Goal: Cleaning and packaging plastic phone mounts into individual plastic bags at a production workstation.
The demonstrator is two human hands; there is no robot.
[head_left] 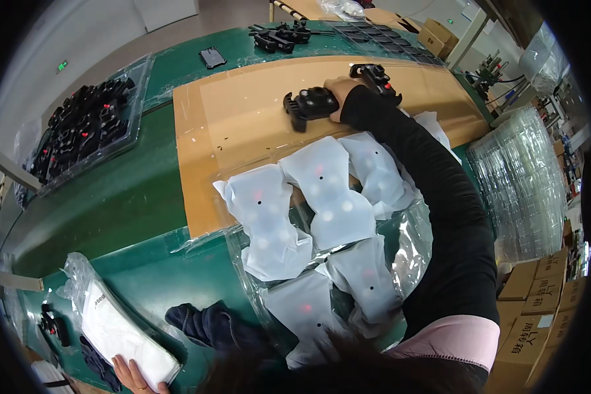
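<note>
My right hand (341, 94) is closed around the middle of a black plastic device (312, 104) above the brown cardboard sheet (236, 125). Wide black ends show on both sides of the hand, the right one with a red spot; the hand hides how they join. At the lower left, my left hand (132, 375) lies with outstretched fingers on the near end of a stack of white bags (121, 328), partly inside a clear wrapper. Several devices in white translucent bags, such as this wrapped device (331, 190), lie in a clear plastic tray (414, 253) in front of me.
A clear tray of black devices (88, 125) stands at the left. Black parts (282, 36) and a small grey plate (212, 58) lie at the back. Dark cloth (213, 325) is near me. Stacked clear trays (522, 177) and cartons (535, 295) stand at the right.
</note>
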